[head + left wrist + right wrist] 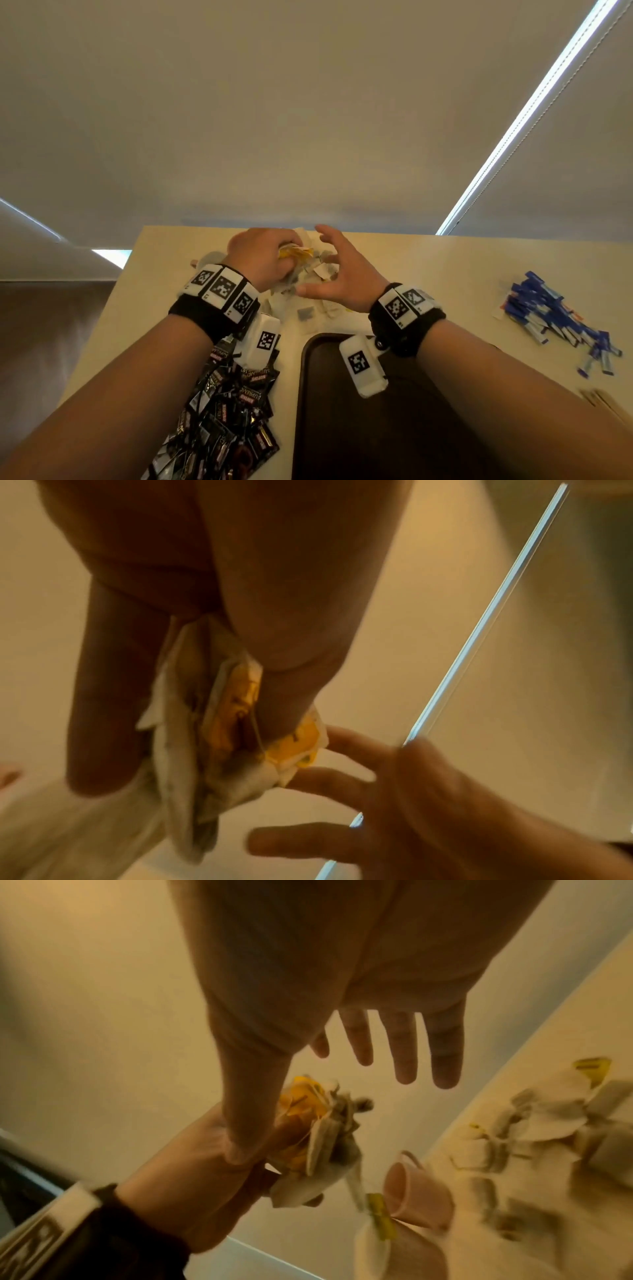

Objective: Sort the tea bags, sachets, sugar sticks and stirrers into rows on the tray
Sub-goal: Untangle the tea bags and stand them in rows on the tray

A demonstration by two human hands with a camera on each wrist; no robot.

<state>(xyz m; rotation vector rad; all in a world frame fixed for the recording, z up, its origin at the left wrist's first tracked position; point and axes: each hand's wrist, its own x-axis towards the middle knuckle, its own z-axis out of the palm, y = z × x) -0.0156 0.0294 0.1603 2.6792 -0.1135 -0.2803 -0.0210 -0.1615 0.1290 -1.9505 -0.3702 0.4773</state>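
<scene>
While both arms reach forward in the head view, the left hand (263,255) is curled round a bunch of tea bags (295,254) with yellow tags, lifted above a loose pile of tea bags (310,291) at the far middle of the bench (428,274). The right hand (342,274) hovers just beside it, fingers spread and relaxed, holding nothing. A dark tray (308,394) sits near the front, between the forearms. Black sachets (226,411) lie heaped to the tray's left; blue sugar sticks (555,315) are piled well to the right; wooden stirrers (606,406) show at the right edge, partly hidden by the arm.

Left wrist view: the left hand's fingers (109,696) and thumb (291,615) clamp the bunch of tea bags (192,750), yellow tags (294,742) sticking out at the thumb tip. The right hand's fingertips (342,780) are extended toward the bunch, close to it; contact cannot be told through the blur.

Right wrist view: the right hand (342,974) is flat and open, fingers (404,1047) straight, thumb (253,1096) pointing down toward the left hand (192,1177), which grips the bunch (325,1139). More tea bags (548,1123) are scattered on the bench (514,1259) at right, blurred. A small pink cup (418,1194) lies on its side near them, a yellow-tagged bag (377,1229) beside it.
</scene>
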